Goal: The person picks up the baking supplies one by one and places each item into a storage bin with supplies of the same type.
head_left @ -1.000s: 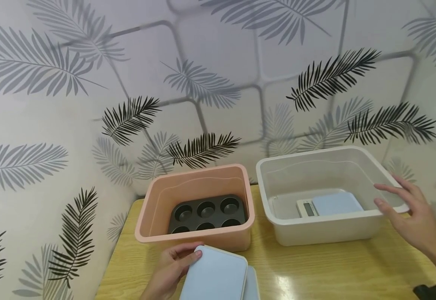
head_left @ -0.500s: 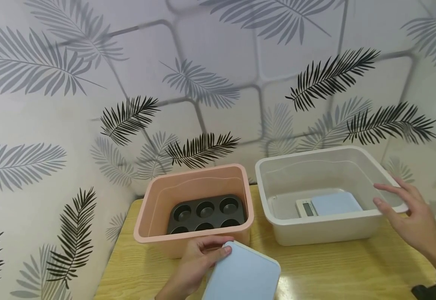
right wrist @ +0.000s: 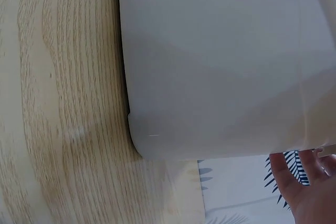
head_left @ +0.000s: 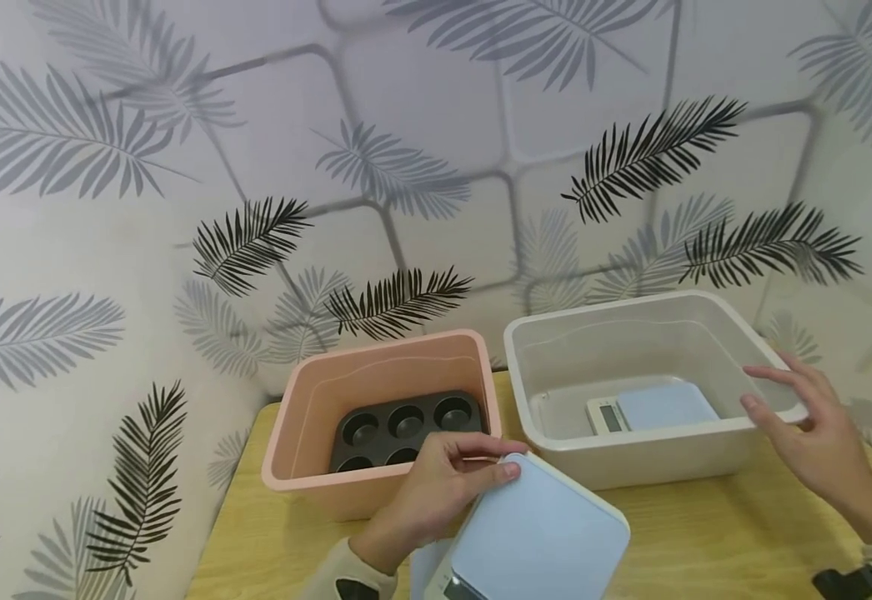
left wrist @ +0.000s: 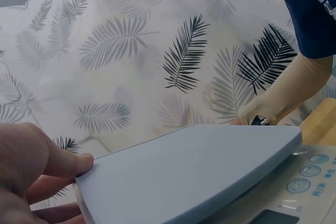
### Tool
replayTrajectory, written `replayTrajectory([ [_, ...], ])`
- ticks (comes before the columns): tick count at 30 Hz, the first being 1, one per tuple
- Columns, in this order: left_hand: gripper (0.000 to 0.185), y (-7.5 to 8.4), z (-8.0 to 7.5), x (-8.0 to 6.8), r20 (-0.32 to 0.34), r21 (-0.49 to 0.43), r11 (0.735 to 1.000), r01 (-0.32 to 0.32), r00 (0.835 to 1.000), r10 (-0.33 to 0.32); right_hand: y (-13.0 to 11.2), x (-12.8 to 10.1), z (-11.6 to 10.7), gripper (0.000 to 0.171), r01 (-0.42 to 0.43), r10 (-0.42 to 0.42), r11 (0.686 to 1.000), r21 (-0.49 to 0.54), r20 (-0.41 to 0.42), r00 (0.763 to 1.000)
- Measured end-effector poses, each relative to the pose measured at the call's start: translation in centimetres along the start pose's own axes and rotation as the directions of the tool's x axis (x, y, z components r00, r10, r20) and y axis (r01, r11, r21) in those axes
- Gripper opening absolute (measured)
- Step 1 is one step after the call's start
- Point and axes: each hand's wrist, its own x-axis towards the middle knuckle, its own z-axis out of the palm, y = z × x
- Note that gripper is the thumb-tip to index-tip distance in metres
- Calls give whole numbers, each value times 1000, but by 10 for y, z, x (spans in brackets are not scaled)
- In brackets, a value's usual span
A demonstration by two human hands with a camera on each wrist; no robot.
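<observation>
One scale [head_left: 649, 408] already lies in the white bin [head_left: 654, 462]; the left hand [head_left: 436, 492] grips a second scale [head_left: 541, 537] short of it, while the right hand [head_left: 819, 437], fingers relaxed, rests by the rim.

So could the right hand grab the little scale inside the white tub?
Probably yes. The right hand is open at the white tub's near right corner, the tub has no lid, and nothing covers the scale lying on its floor.
</observation>
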Motion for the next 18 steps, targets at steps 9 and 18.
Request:
replayTrajectory([
  [9,30,43,4,32,33,27,999,-27,999,26,3,-5,6,61,-39,42,991,127,-28,999],
  [18,30,78,10,68,114,117,984,-138,986,124,6,-7,11,68,-35,58,978,207,-106,993],
])
